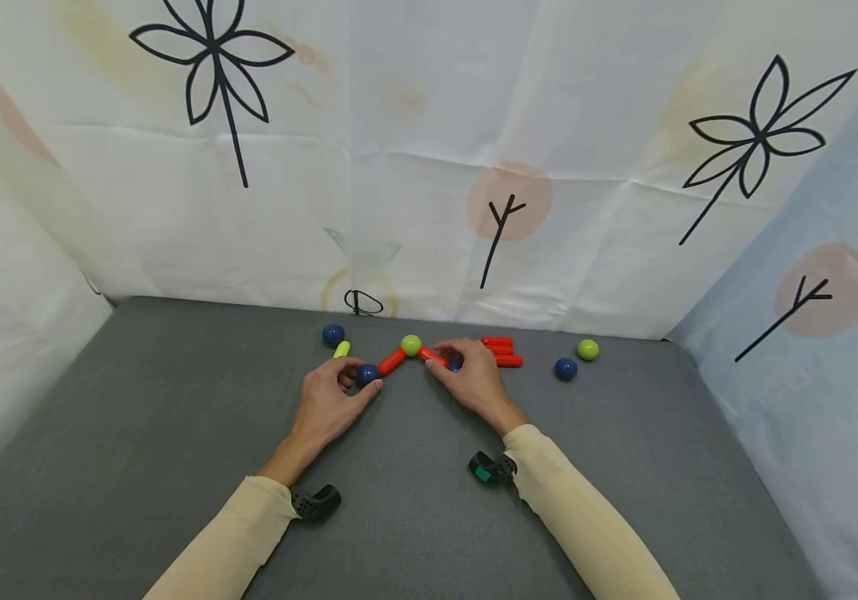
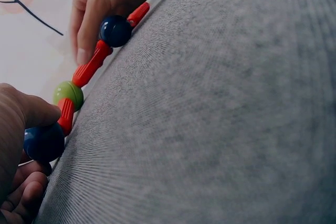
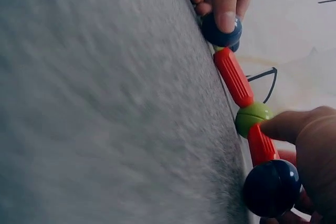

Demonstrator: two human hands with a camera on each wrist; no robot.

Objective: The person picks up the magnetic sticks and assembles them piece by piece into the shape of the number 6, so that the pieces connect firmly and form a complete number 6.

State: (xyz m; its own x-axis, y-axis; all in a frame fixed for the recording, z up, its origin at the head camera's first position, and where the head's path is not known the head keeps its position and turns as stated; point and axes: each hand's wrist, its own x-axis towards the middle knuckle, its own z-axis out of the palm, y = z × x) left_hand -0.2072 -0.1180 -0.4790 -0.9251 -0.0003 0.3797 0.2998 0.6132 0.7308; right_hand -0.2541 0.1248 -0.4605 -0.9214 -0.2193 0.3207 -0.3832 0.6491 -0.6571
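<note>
We find the left hand (image 1: 326, 403) grasping a glossy, round left blue ball (image 1: 366, 376) between thumb and fingers. We find the right hand (image 1: 476, 380) pinching the right red rod (image 1: 431, 356), its thumb at the end next to a smooth, seamed green ball (image 1: 411, 345). A shiny right blue ball (image 3: 272, 188) sits at that rod's other end, within the curve of the same hand. The left red rod (image 1: 391, 362), straight and grooved lengthwise, joins the left blue ball to the green one.

We record these five pieces as one chain, near the far edge of the grey, fabric-textured surface (image 1: 399, 517), about midway between its far corners. Its long axis runs roughly along that edge, bent into a shallow inverted V; the green apex points at the far edge and both rods slope back toward the near edge.

Outward, a yellow-green rod (image 1: 342, 349) and another blue ball (image 1: 333, 335) lie toward the far left corner. Three red rods (image 1: 508, 361) lie parallel to the far edge, right of the right hand. Nearer the far right corner we note a blue sphere (image 1: 566, 369) and a green sphere (image 1: 588, 350). Creased, printed cloth (image 1: 414, 142) hangs behind.
</note>
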